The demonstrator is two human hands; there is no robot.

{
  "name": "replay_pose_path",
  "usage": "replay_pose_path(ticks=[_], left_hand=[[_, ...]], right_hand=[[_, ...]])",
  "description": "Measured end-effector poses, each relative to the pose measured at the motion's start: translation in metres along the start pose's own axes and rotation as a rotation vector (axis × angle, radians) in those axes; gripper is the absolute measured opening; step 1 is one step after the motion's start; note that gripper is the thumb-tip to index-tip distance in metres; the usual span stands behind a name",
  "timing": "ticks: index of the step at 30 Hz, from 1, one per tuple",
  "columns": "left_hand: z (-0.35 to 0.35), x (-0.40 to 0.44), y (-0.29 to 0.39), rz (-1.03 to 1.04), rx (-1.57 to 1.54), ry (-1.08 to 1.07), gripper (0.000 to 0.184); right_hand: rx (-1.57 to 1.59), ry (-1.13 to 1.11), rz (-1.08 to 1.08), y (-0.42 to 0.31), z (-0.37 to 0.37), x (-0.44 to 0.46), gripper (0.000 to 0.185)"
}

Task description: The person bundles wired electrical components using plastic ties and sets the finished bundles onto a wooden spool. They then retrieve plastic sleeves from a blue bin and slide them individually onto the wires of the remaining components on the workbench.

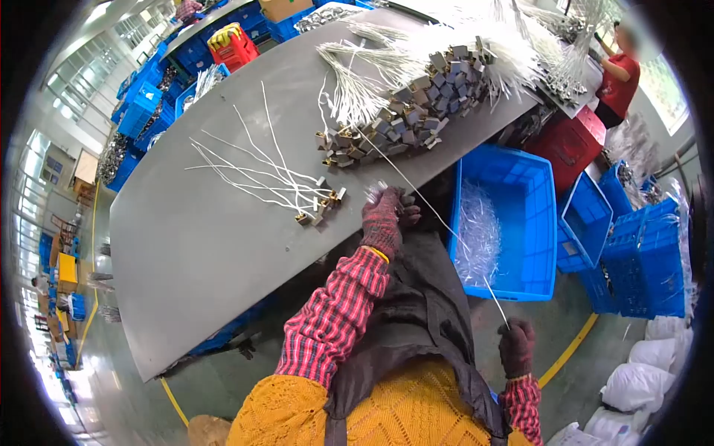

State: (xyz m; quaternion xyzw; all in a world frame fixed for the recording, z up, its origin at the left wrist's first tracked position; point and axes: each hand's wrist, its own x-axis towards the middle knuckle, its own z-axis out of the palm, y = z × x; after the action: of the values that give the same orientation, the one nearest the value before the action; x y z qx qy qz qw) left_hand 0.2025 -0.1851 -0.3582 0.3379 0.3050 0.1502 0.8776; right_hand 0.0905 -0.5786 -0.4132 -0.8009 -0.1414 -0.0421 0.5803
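Note:
My left hand [384,215], in a dark knitted glove, is at the table's near edge, its fingers closed round a bunch of short clear pieces [376,190]. Low on the right, my right hand [516,348] pinches the end of a long white wire [425,201]. That wire stretches up over the blue crate to the pile of small metal blocks [416,108] with white wires [353,85]. Left of my left hand, a few blocks with white wires [279,182] lie spread on the grey table [201,260].
A blue crate [543,223] with clear thin pieces [476,234] stands beside the table. Farther right are a red box [576,149], stacked blue crates [647,260] and white sacks [636,386]. A person in red [619,82] stands at the back right.

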Motion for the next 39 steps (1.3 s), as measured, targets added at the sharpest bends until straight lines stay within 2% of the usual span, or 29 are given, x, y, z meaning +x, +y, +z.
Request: replay_pose_path(ticks=[2, 3, 4, 5, 7, 9, 11, 12, 14, 18, 21, 24, 27, 30, 33, 36, 39], left_hand=[[-0.011, 0.003, -0.034, -0.036, 0.044, 0.055, 0.020], [-0.019, 0.008, -0.056, -0.054, 0.067, 0.082, 0.020], [-0.038, 0.028, -0.093, -0.003, 0.209, 0.023, 0.023], [-0.025, 0.019, -0.098, -0.065, 0.050, -0.011, 0.024], [0.001, -0.005, -0.089, -0.167, -0.272, -0.050, 0.026], [0.000, -0.002, -0.069, -0.135, -0.338, -0.123, 0.028], [0.005, -0.003, -0.038, -0.099, -0.306, -0.124, 0.026], [0.015, -0.006, -0.024, -0.049, -0.218, -0.036, 0.024], [0.005, -0.004, -0.005, 0.079, -0.217, -0.019, 0.023], [-0.017, 0.005, 0.026, 0.216, -0.173, 0.042, 0.021], [-0.021, 0.001, 0.038, 0.241, -0.139, 0.089, 0.023], [-0.031, 0.005, 0.040, 0.261, -0.143, 0.111, 0.024], [-0.040, 0.007, 0.040, 0.257, -0.123, 0.129, 0.025], [-0.048, 0.006, 0.038, 0.276, -0.108, 0.107, 0.025], [-0.048, 0.004, 0.049, 0.300, -0.148, 0.103, 0.023], [-0.054, 0.004, 0.065, 0.327, -0.185, 0.092, 0.023], [-0.056, -0.002, 0.064, 0.307, -0.161, 0.115, 0.021]], right_hand=[[0.548, 0.097, 0.573, -0.016, -0.027, -0.023, 0.005], [0.516, 0.022, 0.701, -0.020, -0.036, -0.026, 0.006], [0.485, -0.041, 0.823, -0.023, -0.044, -0.026, 0.007], [0.454, -0.105, 0.944, -0.025, -0.051, -0.028, 0.008], [0.070, -0.247, 0.814, -0.022, -0.056, -0.035, 0.006], [-0.072, -0.265, 0.775, -0.003, -0.065, -0.051, 0.008], [0.009, -0.144, 0.887, 0.023, -0.092, -0.085, 0.013], [0.045, -0.078, 0.957, 0.030, -0.102, -0.098, 0.016], [0.099, 0.024, 1.166, 0.027, -0.115, -0.107, 0.019], [-0.005, 0.029, 1.218, 0.021, -0.120, -0.105, 0.017], [0.071, 0.105, 1.193, 0.034, -0.119, -0.120, 0.014], [0.135, 0.078, 1.186, 0.037, -0.115, -0.114, 0.012], [0.174, 0.047, 1.102, 0.042, -0.104, -0.108, 0.018], [0.122, -0.008, 1.206, 0.037, -0.095, -0.096, 0.018], [0.056, -0.139, 1.186, 0.031, -0.085, -0.081, 0.020], [0.068, -0.099, 1.121, 0.045, -0.084, -0.082, 0.021], [0.084, -0.165, 1.179, 0.033, -0.080, -0.071, 0.023]])
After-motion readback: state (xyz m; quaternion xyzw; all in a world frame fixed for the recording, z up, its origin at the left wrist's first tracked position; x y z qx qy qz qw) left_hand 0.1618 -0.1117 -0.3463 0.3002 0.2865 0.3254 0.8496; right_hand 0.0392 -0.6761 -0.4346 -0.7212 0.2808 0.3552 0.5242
